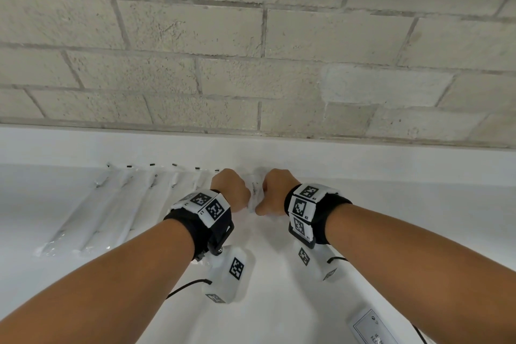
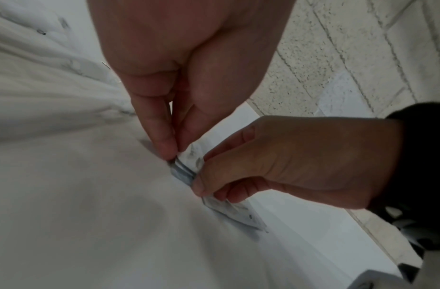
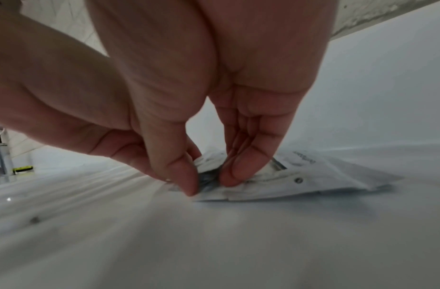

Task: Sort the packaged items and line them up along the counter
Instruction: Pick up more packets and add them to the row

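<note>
At the back of the white counter my left hand and right hand meet on a small stack of flat white packets. The left hand pinches the near end of the stack of packets with fingers and thumb. Thumb and fingers of the right hand pinch the same packets, which lie low on the counter. To the left lies a row of several long clear-wrapped items, side by side and pointing at the wall.
A block wall rises behind a low white ledge at the counter's back. A white labelled box lies at the near right. Far left in the right wrist view stands a metal fixture beside a small yellow-green object.
</note>
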{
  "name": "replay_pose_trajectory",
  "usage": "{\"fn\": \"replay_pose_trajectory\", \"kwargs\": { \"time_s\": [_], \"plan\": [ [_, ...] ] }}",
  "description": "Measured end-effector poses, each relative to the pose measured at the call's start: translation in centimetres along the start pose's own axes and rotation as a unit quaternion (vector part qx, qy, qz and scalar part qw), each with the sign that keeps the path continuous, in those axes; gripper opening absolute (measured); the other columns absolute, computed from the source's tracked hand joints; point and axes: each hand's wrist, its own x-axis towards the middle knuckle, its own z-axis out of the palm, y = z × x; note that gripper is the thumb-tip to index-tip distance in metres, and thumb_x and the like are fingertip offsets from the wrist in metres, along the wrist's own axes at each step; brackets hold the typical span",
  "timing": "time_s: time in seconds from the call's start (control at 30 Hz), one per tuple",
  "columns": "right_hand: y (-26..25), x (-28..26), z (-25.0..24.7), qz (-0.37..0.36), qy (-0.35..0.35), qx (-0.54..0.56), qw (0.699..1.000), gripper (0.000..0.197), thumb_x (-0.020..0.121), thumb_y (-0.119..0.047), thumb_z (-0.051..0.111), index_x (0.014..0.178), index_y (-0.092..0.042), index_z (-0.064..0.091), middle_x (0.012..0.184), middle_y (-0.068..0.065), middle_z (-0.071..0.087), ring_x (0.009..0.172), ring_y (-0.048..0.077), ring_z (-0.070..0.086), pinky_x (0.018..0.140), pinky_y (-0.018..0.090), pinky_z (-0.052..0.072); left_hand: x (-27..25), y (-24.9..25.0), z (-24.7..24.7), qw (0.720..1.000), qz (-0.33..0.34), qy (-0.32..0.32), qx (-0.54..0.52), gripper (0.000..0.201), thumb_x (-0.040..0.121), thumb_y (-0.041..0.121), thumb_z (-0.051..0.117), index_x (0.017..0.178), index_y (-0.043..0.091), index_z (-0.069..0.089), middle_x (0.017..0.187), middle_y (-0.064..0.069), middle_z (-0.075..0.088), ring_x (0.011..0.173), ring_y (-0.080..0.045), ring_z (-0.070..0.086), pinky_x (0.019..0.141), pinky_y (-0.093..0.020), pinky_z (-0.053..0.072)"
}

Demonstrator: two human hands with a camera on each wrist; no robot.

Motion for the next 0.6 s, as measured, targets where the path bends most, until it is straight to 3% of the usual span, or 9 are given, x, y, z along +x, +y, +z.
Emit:
{"fn": "replay_pose_trajectory", "kwargs": {
  "time_s": [0.17,0.23,0.3,0.43,0.47,0.53,0.6],
  "plan": [
    [-0.6,1.1,0.0,0.004,-0.008,0.019,1.0,0.025,0.066,-0.019,0.079,0.073,-0.01,0.056,0.075,0.004,0.061,0.075,0.023,0.063,0.064,0.028,0.052,0.1,0.3,-0.6,1.0,0.013,0.008,0.024,0.031,0.089,0.006,0.051,0.061,0.019,0.045,0.09,-0.011,0.061,0.096,-0.031,0.067,0.089,-0.037,0.056],
    [-0.8,1.5,0.0,0.0,-0.004,0.022,1.0,0.026,0.065,-0.019,0.08,0.08,-0.011,0.06,0.078,0.005,0.063,0.076,0.023,0.063,0.066,0.028,0.053,0.0,0.4,-0.8,0.999,0.025,0.009,0.041,0.024,0.09,0.007,0.05,0.067,0.015,0.053,0.093,-0.013,0.063,0.098,-0.031,0.066,0.085,-0.034,0.053],
    [-0.9,1.6,0.2,0.0,0.003,0.02,1.0,0.026,0.065,-0.02,0.08,0.076,-0.012,0.058,0.076,0.003,0.061,0.073,0.021,0.061,0.062,0.026,0.049,-0.4,0.6,-0.9,0.997,0.044,0.006,0.064,0.018,0.091,0.007,0.048,0.08,0.006,0.061,0.099,-0.015,0.068,0.104,-0.033,0.065,0.081,-0.034,0.051],
    [-0.9,1.7,0.4,0.004,0.006,0.019,1.0,0.027,0.066,-0.02,0.08,0.068,-0.015,0.053,0.075,0.003,0.06,0.071,0.02,0.06,0.06,0.025,0.046,-0.7,0.9,-1.0,0.994,0.057,0.001,0.092,0.021,0.092,0.007,0.046,0.091,0.0,0.066,0.107,-0.02,0.069,0.105,-0.034,0.064,0.085,-0.036,0.051],
    [-0.9,1.7,0.3,0.004,0.006,0.021,1.0,0.027,0.066,-0.019,0.079,0.068,-0.015,0.053,0.075,0.003,0.06,0.072,0.02,0.06,0.06,0.025,0.047,-0.6,0.9,-1.0,0.994,0.053,0.002,0.093,0.021,0.092,0.007,0.046,0.09,-0.001,0.066,0.104,-0.018,0.069,0.105,-0.034,0.064,0.081,-0.035,0.052],
    [-0.9,1.8,0.3,0.003,0.001,0.018,1.0,0.024,0.065,-0.019,0.08,0.072,-0.012,0.058,0.076,0.004,0.061,0.072,0.02,0.06,0.062,0.026,0.049,-0.4,0.8,-1.1,0.994,0.042,0.004,0.106,0.023,0.091,0.008,0.048,0.07,0.007,0.057,0.086,-0.012,0.063,0.104,-0.033,0.065,0.07,-0.032,0.049],
    [-0.9,1.9,0.2,-0.001,-0.002,0.016,1.0,0.025,0.063,-0.018,0.08,0.074,-0.012,0.059,0.077,0.004,0.062,0.073,0.021,0.061,0.065,0.028,0.052,-0.5,1.0,-1.2,0.99,0.039,-0.002,0.135,0.034,0.091,0.007,0.048,0.059,0.013,0.04,0.073,-0.007,0.055,0.105,-0.032,0.065,0.076,-0.034,0.051]
  ]
}}
